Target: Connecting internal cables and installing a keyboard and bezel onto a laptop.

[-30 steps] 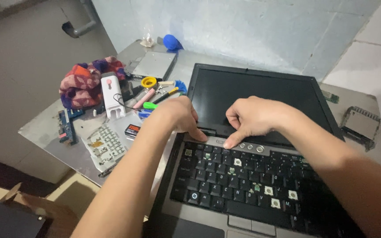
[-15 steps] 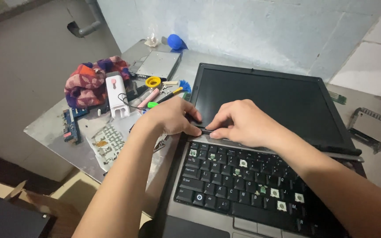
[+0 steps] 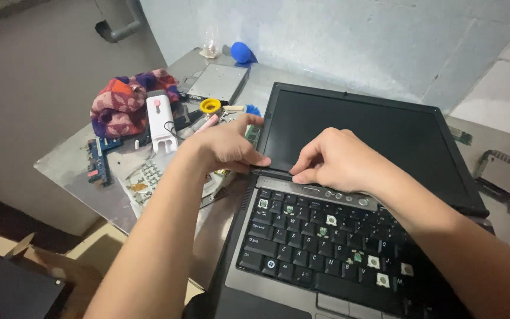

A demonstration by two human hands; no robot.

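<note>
Both of our hands met at the hinge strip of the open black laptop (image 3: 349, 195) on the grey table (image 3: 72, 171); our left hand (image 3: 228, 145) pinched the strip's left end, fingers curled; our right hand (image 3: 332, 159) pressed bent fingertips (image 3: 300, 175) just beside it. Several keys were missing from the keyboard (image 3: 326, 242); left of us stood a white upright device (image 3: 162, 123), a bundled patterned cloth (image 3: 126, 107) and a yellow tape roll (image 3: 210, 106).
</note>
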